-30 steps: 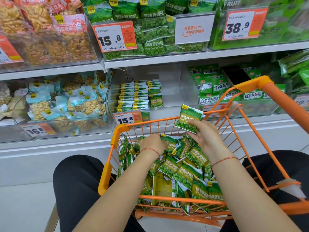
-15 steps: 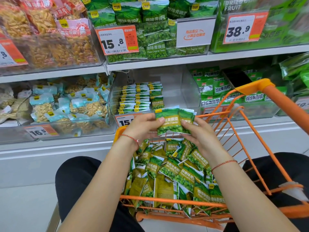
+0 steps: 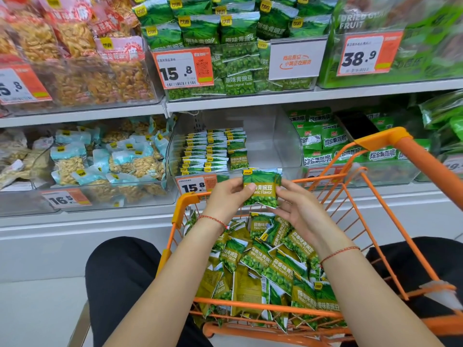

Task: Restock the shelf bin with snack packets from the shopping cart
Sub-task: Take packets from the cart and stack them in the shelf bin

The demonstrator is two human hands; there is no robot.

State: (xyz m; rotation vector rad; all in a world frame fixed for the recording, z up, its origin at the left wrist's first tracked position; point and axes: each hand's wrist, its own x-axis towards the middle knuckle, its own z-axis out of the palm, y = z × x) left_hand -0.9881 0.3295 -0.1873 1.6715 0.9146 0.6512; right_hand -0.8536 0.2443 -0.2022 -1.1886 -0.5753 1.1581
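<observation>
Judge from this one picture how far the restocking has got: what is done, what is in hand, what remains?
Done: rows of packets already fill the left part of the shelf bin. In hand: both hands, left hand and right hand, hold garlic pea packets above the cart. Left: a heap of packets remains inside it.

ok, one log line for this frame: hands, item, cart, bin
left hand: pinching packets | right hand: holding packets | garlic pea packets: held over cart | cart: many packets | shelf bin: part filled

Green garlic-pea packets (image 3: 260,190) held upright above orange cart (image 3: 413,156); more packets (image 3: 275,266) heaped inside; clear shelf bin (image 3: 283,144) part-filled.
</observation>
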